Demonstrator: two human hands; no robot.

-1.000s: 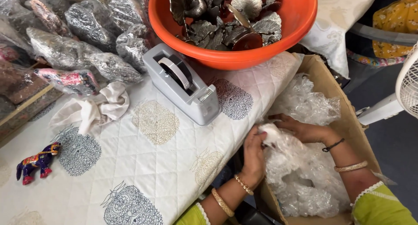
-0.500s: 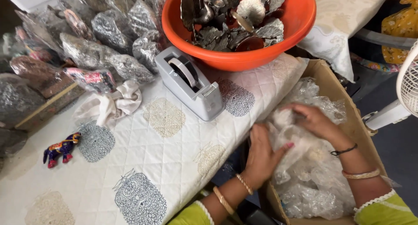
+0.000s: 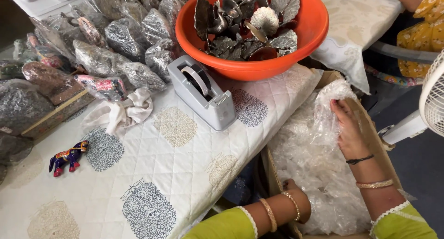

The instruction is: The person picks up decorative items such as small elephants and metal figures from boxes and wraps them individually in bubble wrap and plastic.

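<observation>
At the bottom of the frame, the left hand dips behind the near wall of the box, between box and table edge. Only the wrist with its bangles shows; whether its fingers are closed or loose cannot be told.

Just above, at right centre, the right hand reaches into the box. Its fingers are closed on a piece of bubble wrap, pinching a raised fold and lifting it clear of the heap. The heap of wrap fills the box, which stands low beside the table, within arm's reach of the seated person.

On the table, the quilted cloth gives a soft working surface. A small painted elephant stands alone at lower left, apart from everything else. A crumpled white rag lies at left centre.

The tape dispenser sits at frame centre, near the table edge closest to the box, its cutter end pointing toward the person.

Behind it, at upper centre, the orange basin holds loose grey metal figures, unwrapped and heaped together.

At upper left, wrapped bundles are piled away from the work area. Some rest on a flat cardboard tray.

At the right edge a white fan stands on the floor.
</observation>
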